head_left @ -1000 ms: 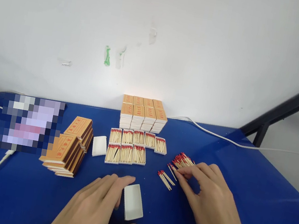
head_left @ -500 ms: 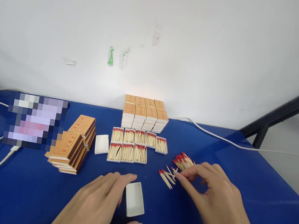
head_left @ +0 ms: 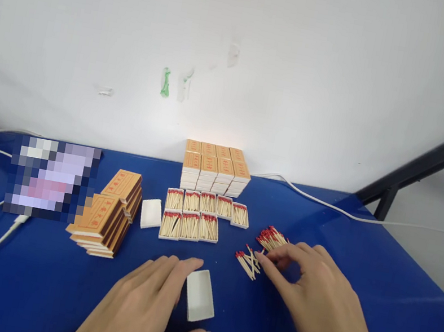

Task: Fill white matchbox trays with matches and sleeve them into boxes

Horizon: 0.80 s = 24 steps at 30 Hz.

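Observation:
My left hand (head_left: 147, 296) rests low at the centre with thumb and fingers spread. Between them lies an empty white matchbox tray (head_left: 201, 295), with the index fingertip at its upper left corner. To the right, my right hand (head_left: 306, 295) is bent in a pinch over some loose red-tipped matches (head_left: 246, 263). Its thumb and index finger close on matches there, though the fingers partly hide how many. A denser pile of matches (head_left: 270, 236) lies just beyond the right fingers, partly covered by them.
Several match-filled trays (head_left: 189, 226) stand in two rows, below stacked matchboxes (head_left: 215, 168) by the wall. More matchboxes (head_left: 104, 211) are stacked at left, beside a white tray (head_left: 151, 214). A pixelated device (head_left: 52, 179) with cables lies far left on the blue table (head_left: 377, 285).
My right hand has shifted slightly left among the loose matches, and its thumb tip has moved left. A match there now lies across the others. My left hand and the empty tray stay put.

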Each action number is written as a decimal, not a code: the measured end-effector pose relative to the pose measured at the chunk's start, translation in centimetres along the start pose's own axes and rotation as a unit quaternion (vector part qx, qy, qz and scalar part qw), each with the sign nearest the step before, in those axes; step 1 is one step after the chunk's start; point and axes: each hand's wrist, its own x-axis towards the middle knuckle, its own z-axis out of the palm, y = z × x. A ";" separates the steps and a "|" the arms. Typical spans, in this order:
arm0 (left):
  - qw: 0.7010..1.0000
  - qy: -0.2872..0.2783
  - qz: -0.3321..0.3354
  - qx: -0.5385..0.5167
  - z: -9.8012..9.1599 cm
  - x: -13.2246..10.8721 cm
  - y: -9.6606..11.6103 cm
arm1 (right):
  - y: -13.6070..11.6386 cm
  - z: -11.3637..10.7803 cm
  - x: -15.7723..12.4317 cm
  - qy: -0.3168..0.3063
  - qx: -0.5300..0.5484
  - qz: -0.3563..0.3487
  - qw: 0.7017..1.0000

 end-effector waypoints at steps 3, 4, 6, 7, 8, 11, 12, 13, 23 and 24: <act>1.000 -0.007 0.001 0.004 0.0 0.1 0.1 | 0.1 0.3 -0.3 -0.009 0.008 0.001 1.000; 1.000 -0.009 0.002 0.007 0.0 0.1 0.1 | 0.1 0.3 -0.3 -0.012 0.014 0.001 1.000; 1.000 -0.009 0.003 0.013 0.0 0.2 0.2 | 0.0 0.2 -0.3 -0.023 0.029 0.000 0.999; 1.000 -0.008 0.004 0.015 0.0 0.2 0.2 | 0.0 0.1 -0.2 -0.032 0.037 -0.001 0.999; 1.000 -0.008 0.005 0.017 0.0 0.2 0.3 | -0.1 0.0 -0.2 -0.042 0.045 0.000 0.998; 1.000 -0.012 0.006 0.016 0.0 0.2 0.3 | -0.2 -0.4 0.0 -0.061 0.065 -0.003 0.996; 1.000 -0.013 0.005 0.014 0.0 0.1 0.3 | -0.2 -0.6 0.0 -0.061 0.069 -0.005 0.996; 1.000 -0.015 0.003 0.012 0.0 0.1 0.2 | -0.1 -0.6 0.0 -0.059 0.070 -0.007 0.996; 1.000 -0.014 0.006 0.019 -0.1 0.1 0.4 | -0.1 -0.3 -0.1 -0.105 0.068 0.022 0.992; 1.000 -0.014 0.007 0.019 -0.1 0.1 0.4 | -0.1 -0.3 0.0 -0.107 0.070 0.025 0.991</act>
